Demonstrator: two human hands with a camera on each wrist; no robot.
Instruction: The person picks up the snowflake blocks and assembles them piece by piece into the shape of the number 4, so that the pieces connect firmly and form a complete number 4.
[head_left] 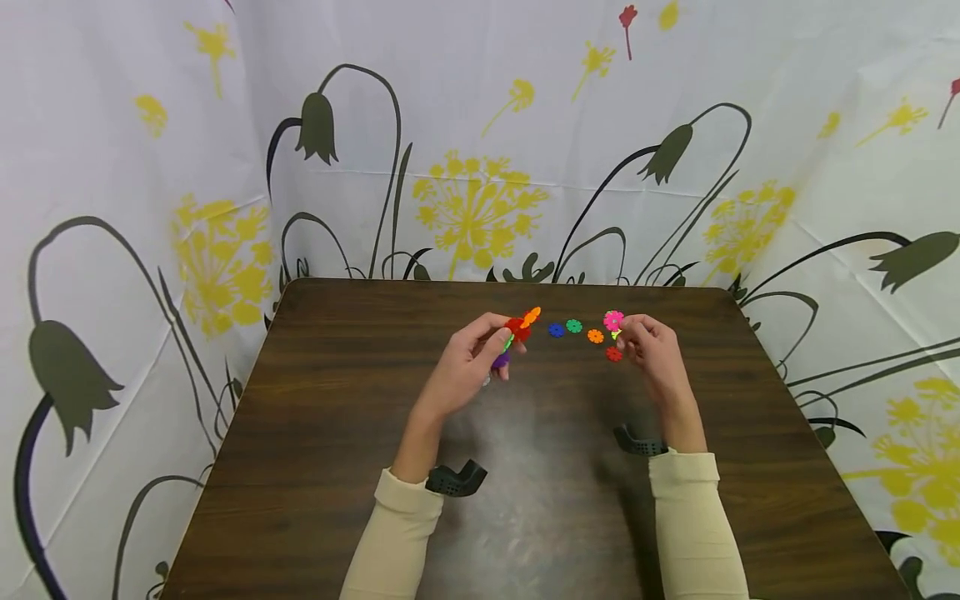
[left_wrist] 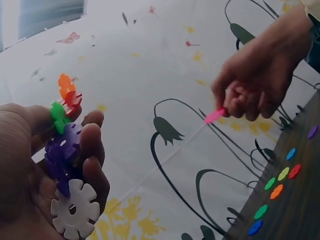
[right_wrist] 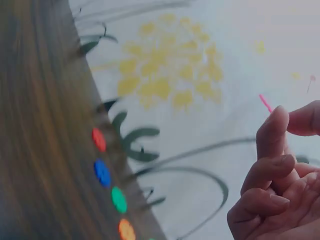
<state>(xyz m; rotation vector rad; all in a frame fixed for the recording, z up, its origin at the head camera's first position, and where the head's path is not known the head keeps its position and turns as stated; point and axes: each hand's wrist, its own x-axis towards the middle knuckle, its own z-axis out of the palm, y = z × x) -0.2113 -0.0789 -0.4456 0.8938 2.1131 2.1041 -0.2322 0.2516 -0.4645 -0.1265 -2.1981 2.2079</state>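
Observation:
My left hand (head_left: 467, 360) holds a chain of interlocked, notched flower-shaped discs. In the left wrist view the chain runs from an orange disc (left_wrist: 66, 85) through red (left_wrist: 73, 101), green (left_wrist: 59, 118) and purple (left_wrist: 64, 144) pieces to a white disc (left_wrist: 75, 210) with a hole in its middle. Off to the right, my right hand (head_left: 654, 346) pinches a pink disc (head_left: 613, 321) between thumb and fingertip, above the table. The right wrist view catches this pink disc (right_wrist: 265, 103) edge-on. A gap separates the pink disc from the chain.
Several loose discs lie on the dark wooden table (head_left: 337, 400), among them blue (head_left: 556, 330), green (head_left: 573, 326), orange (head_left: 596, 336) and red (head_left: 614, 354). A purple disc (left_wrist: 312, 132) lies farther along. A flower-printed white curtain (head_left: 465, 108) hangs behind the table.

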